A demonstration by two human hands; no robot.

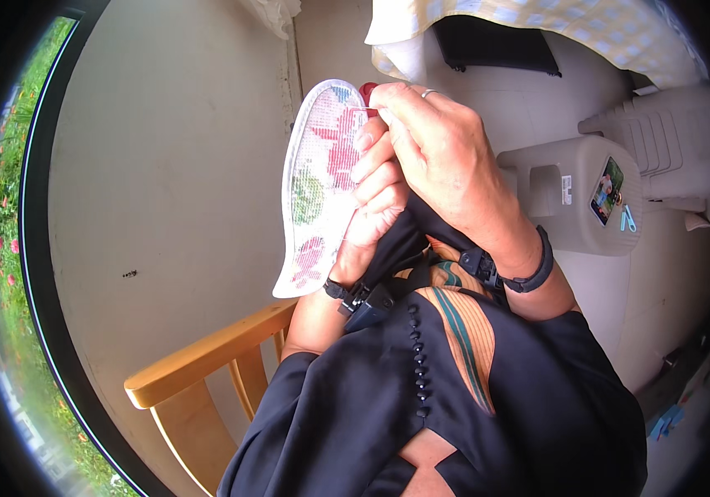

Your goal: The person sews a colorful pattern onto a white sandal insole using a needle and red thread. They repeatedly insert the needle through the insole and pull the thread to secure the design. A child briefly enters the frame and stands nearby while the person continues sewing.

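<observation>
My left hand [380, 180] holds an embroidered shoe insole [324, 168] upright, its fingers curled over the right edge. The insole is white mesh with pink, green and blue stitched patterns. At its upper right edge my right hand [442, 149] pinches something thin at thumb and forefinger; a pale thread [362, 109] runs from there to the insole. Whether a needle is between the fingertips cannot be told. A red round object [367, 92] shows just behind the fingertips. The right hand wears a ring, and both wrists carry black straps.
A grey plastic stool [529, 186] stands at the right, with a phone [607, 189] and small light-blue thread snips [627, 218] on top. A wooden chair armrest [206, 354] is at lower left. A checked cloth [516, 18] hangs at the top.
</observation>
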